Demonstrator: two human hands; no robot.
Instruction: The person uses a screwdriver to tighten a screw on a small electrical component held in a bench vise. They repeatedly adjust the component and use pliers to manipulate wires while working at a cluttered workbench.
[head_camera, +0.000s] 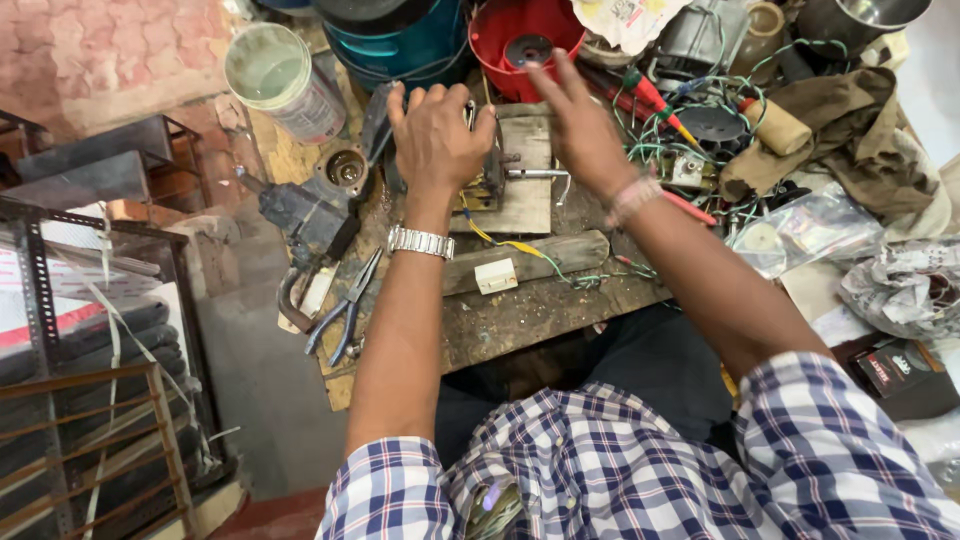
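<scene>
- Nearest, the workbench (520, 315) ends right over the person's lap; its front edge carries a loose wooden strip (530, 262) and a small white block (496, 276), either of which a forearm pulling back could knock off.
- Left of that, blue-handled pliers (345, 310) lie close to the bench's left edge, above a drop to the floor; a sweep of the elbow could send them over.
- Yellow and green wires (520, 245) trail from the work toward the front, right between the two forearms, so a wrist or the metal watch (420, 241) may snag them and tug the piece.
- Further in, the left hand (432, 135) is curled down over a small metal assembly (490, 180) on a wooden block (525, 175); the fingers close over it, though how firmly I cannot tell.
- Beside it, the right hand (580, 125) hovers with fingers spread wide, holding nothing, reaching past the block toward the red plastic housing (520, 40).
- Right of that hand, a tangle of green wire, a red-handled screwdriver (650, 100) and small parts crowd in; a careless reach could drag several things at once.
- Farthest, a clear jar (285, 80), a blue tub (400, 40) and a steel pot (860, 20) wall the back, leaving open room only over the block.
</scene>
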